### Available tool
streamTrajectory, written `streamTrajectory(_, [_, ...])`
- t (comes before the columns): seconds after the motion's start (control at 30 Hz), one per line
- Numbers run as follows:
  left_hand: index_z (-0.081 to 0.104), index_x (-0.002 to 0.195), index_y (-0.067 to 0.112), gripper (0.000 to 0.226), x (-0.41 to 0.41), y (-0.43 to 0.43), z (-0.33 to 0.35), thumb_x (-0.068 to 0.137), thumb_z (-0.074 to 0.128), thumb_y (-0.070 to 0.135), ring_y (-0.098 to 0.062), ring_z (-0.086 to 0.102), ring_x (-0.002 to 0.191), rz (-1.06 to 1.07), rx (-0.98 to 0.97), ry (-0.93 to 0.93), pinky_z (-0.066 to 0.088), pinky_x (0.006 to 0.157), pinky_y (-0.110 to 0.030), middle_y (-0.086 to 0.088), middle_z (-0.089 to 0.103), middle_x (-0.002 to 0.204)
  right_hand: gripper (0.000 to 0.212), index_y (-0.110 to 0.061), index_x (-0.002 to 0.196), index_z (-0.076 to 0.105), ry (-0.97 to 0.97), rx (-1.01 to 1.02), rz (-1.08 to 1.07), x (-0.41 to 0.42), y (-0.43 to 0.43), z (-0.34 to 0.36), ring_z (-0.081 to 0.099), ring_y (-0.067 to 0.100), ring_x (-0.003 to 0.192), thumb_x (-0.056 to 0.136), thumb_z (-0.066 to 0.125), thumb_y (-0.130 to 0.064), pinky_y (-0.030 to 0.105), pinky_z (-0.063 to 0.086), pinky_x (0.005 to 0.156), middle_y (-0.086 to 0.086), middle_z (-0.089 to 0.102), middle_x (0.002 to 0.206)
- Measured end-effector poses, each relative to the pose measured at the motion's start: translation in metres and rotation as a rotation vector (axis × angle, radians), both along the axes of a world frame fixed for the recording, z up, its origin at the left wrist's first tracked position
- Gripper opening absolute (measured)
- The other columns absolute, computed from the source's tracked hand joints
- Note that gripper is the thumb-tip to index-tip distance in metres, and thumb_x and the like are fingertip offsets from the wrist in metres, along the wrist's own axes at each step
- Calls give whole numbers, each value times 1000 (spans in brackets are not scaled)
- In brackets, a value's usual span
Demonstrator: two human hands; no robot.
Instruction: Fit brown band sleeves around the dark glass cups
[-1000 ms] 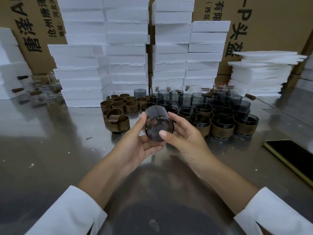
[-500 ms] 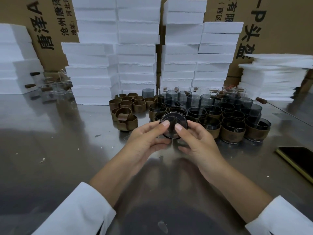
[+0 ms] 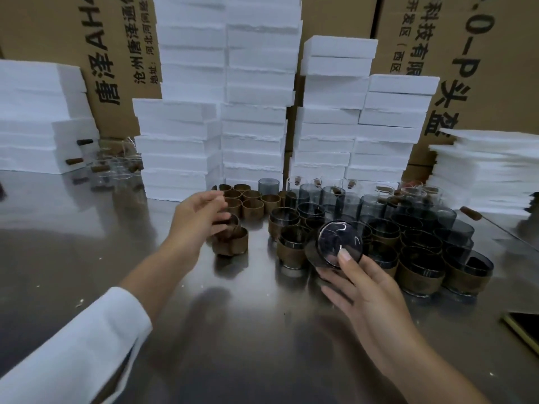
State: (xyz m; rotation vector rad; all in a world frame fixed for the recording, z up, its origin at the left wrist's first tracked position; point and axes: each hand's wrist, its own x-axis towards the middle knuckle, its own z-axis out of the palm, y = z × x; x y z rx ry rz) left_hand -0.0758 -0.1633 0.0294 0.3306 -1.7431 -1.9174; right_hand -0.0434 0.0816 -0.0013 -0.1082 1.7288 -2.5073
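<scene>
My right hand [image 3: 367,298] holds a dark glass cup [image 3: 339,242] tilted on its side, its round base facing me, thumb on the rim of the base. Brown shows along the cup's left side; I cannot tell if that is a sleeve on it. My left hand [image 3: 198,220] is stretched out over the loose brown band sleeves [image 3: 250,199], fingers spread and blurred, fingertips touching a band [image 3: 233,223] that lies on another band [image 3: 230,244]. Sleeved dark cups [image 3: 420,269] stand to the right, with bare dark cups [image 3: 329,196] behind them.
The steel table [image 3: 87,243] is backed by tall stacks of white foam blocks [image 3: 253,112] and cardboard boxes [image 3: 481,53]. Clear glasses [image 3: 116,167] sit at the far left. A phone [image 3: 525,325] lies at the right edge.
My left hand has let go of the cup and reached left and forward to the loose bands. My right hand alone keeps the cup, moved slightly right.
</scene>
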Motion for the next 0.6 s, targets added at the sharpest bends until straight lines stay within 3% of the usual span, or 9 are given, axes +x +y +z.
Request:
streamTrajectory(0.13, [62, 105, 19, 32, -33, -53, -25, 92, 46, -5, -26, 59, 90, 189, -589, -218, 48, 77, -31, -13, 59, 108, 46, -19, 113, 64, -20, 5, 29, 0, -1, -1, 71, 15, 97, 69, 64, -33, 36, 51, 85, -3, 75, 102])
streamTrajectory(0.2, [62, 117, 22, 46, -42, -68, -38, 89, 44, -10, -28, 56, 101, 112, -880, -343, 43, 84, -31, -14, 52, 119, 48, -19, 114, 65, -24, 24, 39, 0, -1, -2, 71, 15, 97, 68, 64, -34, 38, 51, 87, -3, 75, 101])
streamTrajectory(0.27, [57, 129, 22, 50, -48, -74, -48, 89, 49, -6, -28, 54, 104, -17, -1040, -399, 41, 91, -31, -14, 47, 123, 49, -18, 114, 65, -20, 40, 50, -1, -1, -2, 71, 15, 98, 67, 65, -34, 39, 51, 89, -1, 75, 101])
streamTrajectory(0.33, [60, 125, 21, 42, -51, -72, -54, 88, 56, 1, -30, 53, 96, -57, -1093, -418, 40, 89, -33, -15, 50, 118, 48, -18, 113, 66, -18, 40, 55, 0, 0, -2, 71, 16, 99, 67, 65, -34, 40, 50, 91, -1, 76, 100])
streamTrajectory(0.43, [64, 97, 21, 16, -52, -65, -55, 85, 65, 12, -24, 51, 81, 61, -1052, -422, 42, 75, -32, -12, 59, 105, 47, -19, 113, 66, -18, 44, 67, 1, 0, -1, 70, 15, 99, 68, 64, -33, 40, 50, 92, -1, 76, 100])
streamTrajectory(0.6, [60, 87, 16, 11, -44, -58, -53, 85, 68, 22, -33, 61, 85, 228, -902, -426, 51, 79, -40, -15, 67, 96, 50, -21, 118, 64, -2, 76, 92, 3, 1, 0, 69, 14, 102, 69, 64, -34, 38, 50, 91, -3, 75, 103])
